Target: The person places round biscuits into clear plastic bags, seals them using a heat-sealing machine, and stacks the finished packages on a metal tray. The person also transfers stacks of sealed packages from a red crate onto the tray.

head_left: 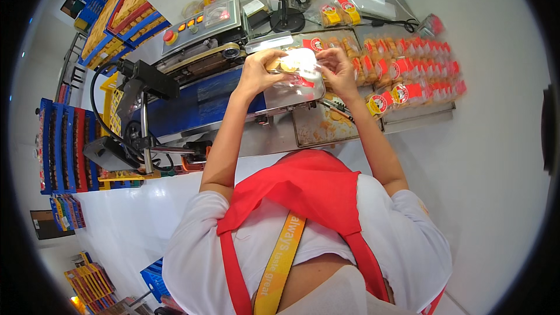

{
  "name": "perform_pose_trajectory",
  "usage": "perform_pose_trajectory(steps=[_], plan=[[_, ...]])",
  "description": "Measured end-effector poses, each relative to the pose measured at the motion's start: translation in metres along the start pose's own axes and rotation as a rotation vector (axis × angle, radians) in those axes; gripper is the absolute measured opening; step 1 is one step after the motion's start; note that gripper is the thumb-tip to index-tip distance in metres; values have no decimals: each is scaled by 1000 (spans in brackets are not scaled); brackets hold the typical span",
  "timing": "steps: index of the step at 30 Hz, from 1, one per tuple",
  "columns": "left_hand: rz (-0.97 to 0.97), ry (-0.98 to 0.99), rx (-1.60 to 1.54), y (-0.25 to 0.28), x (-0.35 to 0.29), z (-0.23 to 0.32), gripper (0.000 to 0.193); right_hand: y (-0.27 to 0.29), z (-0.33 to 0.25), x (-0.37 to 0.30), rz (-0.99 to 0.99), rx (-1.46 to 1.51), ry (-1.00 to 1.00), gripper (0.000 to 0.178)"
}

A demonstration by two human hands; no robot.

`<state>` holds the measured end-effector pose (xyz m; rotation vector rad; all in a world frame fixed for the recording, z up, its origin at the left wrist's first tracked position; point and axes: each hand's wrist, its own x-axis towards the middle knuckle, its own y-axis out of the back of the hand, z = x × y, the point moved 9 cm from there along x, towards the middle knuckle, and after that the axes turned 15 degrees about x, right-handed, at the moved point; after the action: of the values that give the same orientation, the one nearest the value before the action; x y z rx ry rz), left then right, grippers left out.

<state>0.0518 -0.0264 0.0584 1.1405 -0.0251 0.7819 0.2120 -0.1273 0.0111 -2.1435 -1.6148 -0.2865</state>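
Note:
Both my hands hold a clear plastic packet of round biscuits (286, 63) above the metal end plate of a blue-belted machine. My left hand (261, 72) grips the packet's left end, its thumb and fingers closed on the film. At the other end, my right hand (340, 73) pinches the plastic between thumb and fingers. Bright glare on the film hides part of the contents. Just below the packet, something red and clear, partly hidden, lies on the metal plate (309, 91).
The blue conveyor belt (204, 105) runs left, below a control box (201, 26) with a red button. Rows of red-and-yellow labelled packets (408, 73) fill trays on the right. A crumb-strewn tray (312, 131) sits nearer me. A black camera-like device (153, 80) stands left, beyond it stacked crates (65, 146).

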Motion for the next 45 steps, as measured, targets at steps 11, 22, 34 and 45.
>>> perform_pose_trajectory(steps=[11, 22, 34, 45], plan=[[-112, 190, -430, -24, -16, -21, 46, -23, -38, -10, -101, -331, 278, 34], [-162, 167, -546, -28, -19, -25, 47, -64, -48, -14, -393, -812, 725, 34], [-167, 218, -524, -28, -23, -38, 44, -70, -57, -17, -452, -930, 917, 32], [-90, 281, -488, -16, -19, -46, 47, -26, -63, -8, -214, -862, 776, 24]])
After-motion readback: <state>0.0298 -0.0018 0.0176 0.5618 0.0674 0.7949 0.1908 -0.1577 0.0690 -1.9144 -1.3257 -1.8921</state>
